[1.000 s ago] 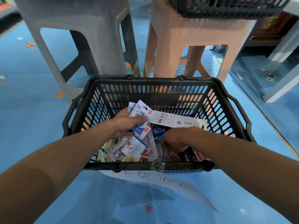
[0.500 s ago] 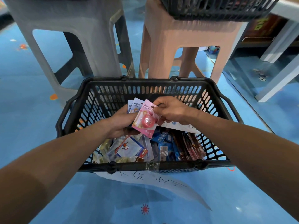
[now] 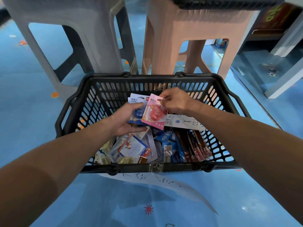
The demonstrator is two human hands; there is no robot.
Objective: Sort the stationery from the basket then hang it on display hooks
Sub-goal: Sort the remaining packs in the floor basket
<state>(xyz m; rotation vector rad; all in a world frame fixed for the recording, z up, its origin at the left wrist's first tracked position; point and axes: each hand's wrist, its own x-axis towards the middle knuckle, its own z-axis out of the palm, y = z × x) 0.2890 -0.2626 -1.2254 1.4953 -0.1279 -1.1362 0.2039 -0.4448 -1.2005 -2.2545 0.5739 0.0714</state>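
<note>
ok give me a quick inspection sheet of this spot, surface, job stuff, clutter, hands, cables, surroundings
surface: blue floor, black basket stands on it
job's things: pink sharpener card and blue sharpener cards held over the basket; notepad pack, white pack and red pen packs loose inside it
clutter: paper sign taped to the basket's near rim
hands: left hand grips the blue sharpener cards; right hand pinches the pink sharpener card's top
cables: nothing seen
surroundings: grey stool and pink stool behind the basket
</note>
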